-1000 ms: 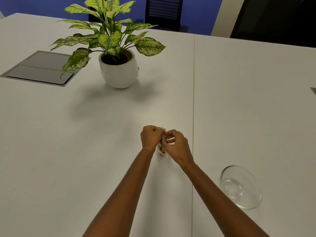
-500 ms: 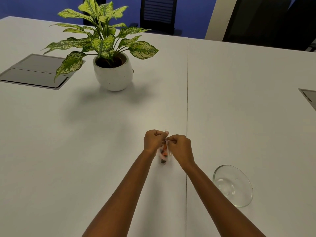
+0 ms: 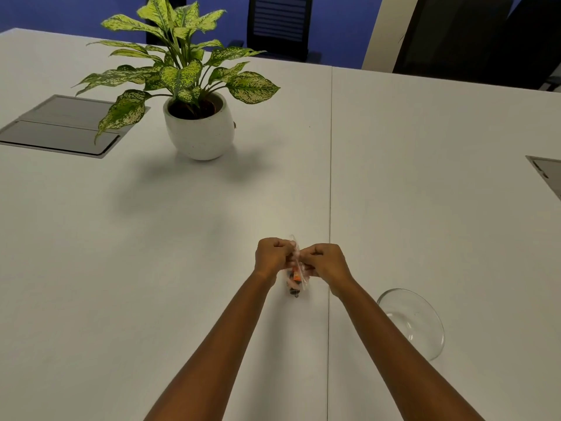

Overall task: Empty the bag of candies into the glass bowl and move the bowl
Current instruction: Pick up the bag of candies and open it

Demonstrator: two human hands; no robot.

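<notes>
A small clear plastic bag of candies [image 3: 295, 279] hangs between my two hands over the white table [image 3: 151, 268], with orange and dark pieces showing in its lower part. My left hand [image 3: 271, 256] pinches the bag's top from the left. My right hand [image 3: 326, 261] pinches the same top from the right, knuckles almost touching the left hand. The empty glass bowl [image 3: 411, 320] stands on the table to the right of my right forearm, apart from both hands.
A potted plant in a white pot [image 3: 198, 129] stands at the back left. A grey flap panel [image 3: 57, 126] is set in the table at far left, another one [image 3: 546, 171] at the right edge. A seam [image 3: 330, 177] divides the table. Dark chairs stand behind.
My hands have drawn a little apart at the bag's top, and the bag with its candies now hangs visibly below them. The view has shifted slightly.
</notes>
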